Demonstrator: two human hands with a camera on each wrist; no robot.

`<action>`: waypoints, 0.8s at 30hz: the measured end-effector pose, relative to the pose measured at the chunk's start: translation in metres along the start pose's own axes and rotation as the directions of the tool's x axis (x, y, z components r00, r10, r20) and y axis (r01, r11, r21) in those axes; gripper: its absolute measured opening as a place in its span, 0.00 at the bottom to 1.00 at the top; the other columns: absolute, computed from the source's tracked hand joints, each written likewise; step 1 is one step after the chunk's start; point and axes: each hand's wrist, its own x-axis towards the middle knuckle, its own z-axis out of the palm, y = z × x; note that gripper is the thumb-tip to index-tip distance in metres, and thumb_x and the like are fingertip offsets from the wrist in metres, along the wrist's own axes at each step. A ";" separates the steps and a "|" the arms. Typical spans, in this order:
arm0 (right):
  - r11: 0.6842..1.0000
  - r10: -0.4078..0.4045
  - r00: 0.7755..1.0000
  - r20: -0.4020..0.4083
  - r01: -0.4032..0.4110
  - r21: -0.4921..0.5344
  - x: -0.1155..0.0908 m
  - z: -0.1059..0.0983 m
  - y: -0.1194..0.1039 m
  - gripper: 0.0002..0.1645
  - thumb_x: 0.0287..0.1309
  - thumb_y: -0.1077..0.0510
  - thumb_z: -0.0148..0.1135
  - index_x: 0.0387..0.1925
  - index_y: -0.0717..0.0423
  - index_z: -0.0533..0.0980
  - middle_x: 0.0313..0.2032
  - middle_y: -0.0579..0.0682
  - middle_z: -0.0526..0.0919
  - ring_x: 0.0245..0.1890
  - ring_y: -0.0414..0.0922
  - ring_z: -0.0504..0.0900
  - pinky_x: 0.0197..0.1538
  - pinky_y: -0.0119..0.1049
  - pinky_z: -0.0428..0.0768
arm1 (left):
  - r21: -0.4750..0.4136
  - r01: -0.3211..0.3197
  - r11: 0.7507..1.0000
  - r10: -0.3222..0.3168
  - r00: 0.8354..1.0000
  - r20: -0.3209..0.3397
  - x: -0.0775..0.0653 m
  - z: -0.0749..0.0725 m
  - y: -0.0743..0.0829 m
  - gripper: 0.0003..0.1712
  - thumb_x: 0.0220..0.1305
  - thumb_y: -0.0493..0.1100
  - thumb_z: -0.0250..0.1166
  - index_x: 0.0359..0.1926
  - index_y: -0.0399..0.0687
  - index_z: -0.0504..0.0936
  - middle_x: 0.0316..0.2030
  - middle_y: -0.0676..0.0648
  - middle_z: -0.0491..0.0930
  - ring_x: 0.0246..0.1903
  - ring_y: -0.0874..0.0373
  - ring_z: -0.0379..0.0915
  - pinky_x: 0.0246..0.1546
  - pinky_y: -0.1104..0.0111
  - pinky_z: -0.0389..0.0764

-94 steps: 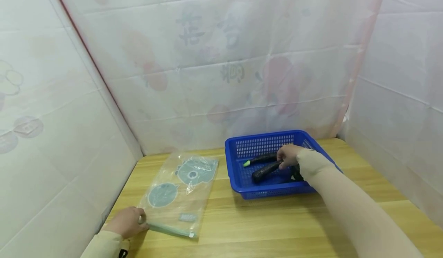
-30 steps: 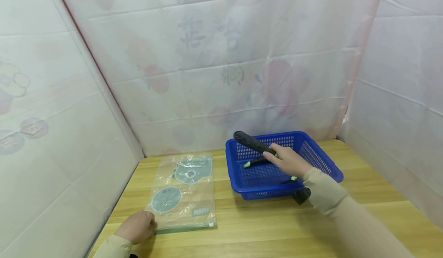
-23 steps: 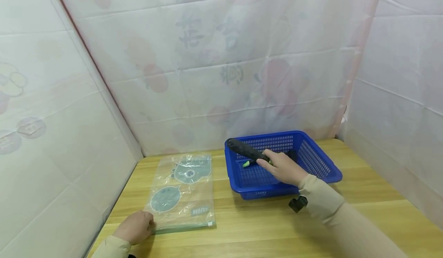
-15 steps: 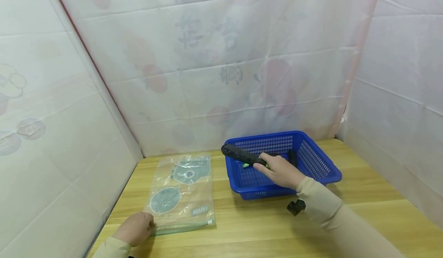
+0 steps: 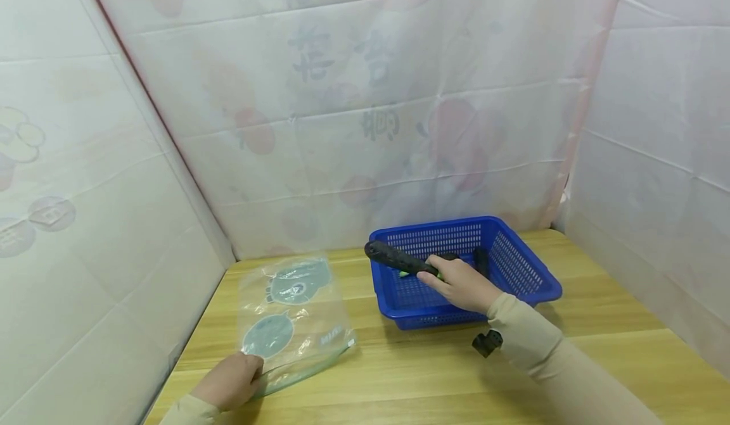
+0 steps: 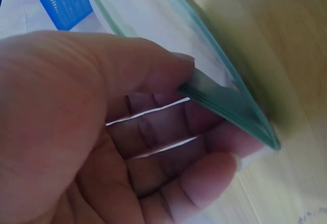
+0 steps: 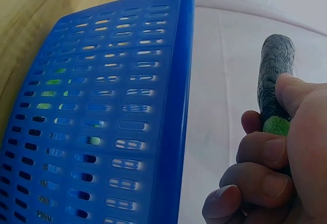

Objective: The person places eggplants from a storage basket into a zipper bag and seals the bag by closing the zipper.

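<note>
While the right hand [image 5: 463, 284] curls its fingers [image 7: 260, 178] round the green end of a vegetable [image 5: 399, 258] over the basket [image 5: 413, 318], its dark length points to ten o'clock; the bag [image 5: 295, 317] lies at eight from that tip. The left hand [image 5: 230, 379], far nearer, pinches the bag's mouth at seven o'clock, its edges parted. Two more vegetables [image 5: 481, 259] show in the basket, one partly hidden.

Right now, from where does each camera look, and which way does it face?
Head: on the head, facing forward and down over the table; left hand, right hand and sleeves show.
Left wrist: on that wrist, facing the left hand pinching the bag.
Right wrist: on that wrist, facing the right hand holding a vegetable.
Both wrist views share the basket.
</note>
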 end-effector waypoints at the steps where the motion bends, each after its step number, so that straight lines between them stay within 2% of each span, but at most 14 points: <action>1: 1.000 0.001 1.000 0.001 -0.001 0.001 0.000 0.000 0.000 0.20 0.68 0.37 0.46 0.37 0.48 0.70 0.14 0.39 0.59 0.11 0.34 0.57 0.19 0.31 0.61 | -0.005 -0.012 1.000 0.012 1.000 -0.002 0.001 0.000 0.002 0.18 0.55 0.37 0.69 0.18 0.53 0.69 0.15 0.61 0.63 0.16 0.69 0.55 0.18 0.73 0.62; 5: 1.000 0.015 1.000 0.008 -0.015 0.002 -0.001 0.000 0.001 0.21 0.68 0.36 0.46 0.38 0.48 0.70 0.14 0.40 0.59 0.11 0.35 0.57 0.19 0.31 0.61 | -0.043 -0.049 0.998 0.050 0.999 0.006 0.007 0.001 0.009 0.17 0.58 0.37 0.67 0.18 0.54 0.69 0.15 0.62 0.62 0.16 0.70 0.55 0.18 0.74 0.63; 9: 0.999 0.035 0.999 0.017 -0.035 0.001 -0.003 -0.001 0.004 0.22 0.68 0.35 0.45 0.38 0.48 0.70 0.14 0.40 0.59 0.11 0.35 0.57 0.19 0.32 0.62 | -0.123 -0.067 0.990 0.071 0.997 0.033 0.015 0.001 0.018 0.15 0.60 0.35 0.64 0.21 0.54 0.71 0.16 0.63 0.64 0.16 0.71 0.57 0.18 0.75 0.65; 13: 0.999 0.039 0.999 0.019 -0.039 0.002 -0.003 0.000 0.007 0.22 0.67 0.35 0.45 0.37 0.48 0.69 0.14 0.40 0.59 0.11 0.35 0.57 0.19 0.31 0.62 | -0.195 -0.077 0.978 0.082 0.997 0.016 0.022 0.000 0.025 0.13 0.61 0.34 0.62 0.23 0.54 0.73 0.17 0.63 0.66 0.15 0.72 0.58 0.16 0.75 0.66; 19: 0.999 0.045 0.999 0.019 -0.045 0.001 -0.004 0.003 0.012 0.23 0.67 0.34 0.44 0.37 0.47 0.68 0.14 0.40 0.59 0.10 0.35 0.57 0.18 0.32 0.62 | -0.279 0.004 0.960 -0.007 1.000 -0.010 0.034 0.007 0.028 0.11 0.63 0.35 0.60 0.25 0.53 0.74 0.15 0.62 0.67 0.13 0.72 0.59 0.14 0.75 0.65; 24: 0.999 0.045 0.999 0.024 -0.045 0.007 -0.004 0.005 0.014 0.22 0.67 0.34 0.45 0.38 0.47 0.69 0.13 0.40 0.59 0.10 0.35 0.57 0.18 0.32 0.62 | -0.341 0.069 0.937 -0.088 0.995 -0.042 0.043 0.014 0.029 0.08 0.63 0.35 0.58 0.27 0.50 0.75 0.13 0.61 0.67 0.12 0.70 0.60 0.13 0.73 0.67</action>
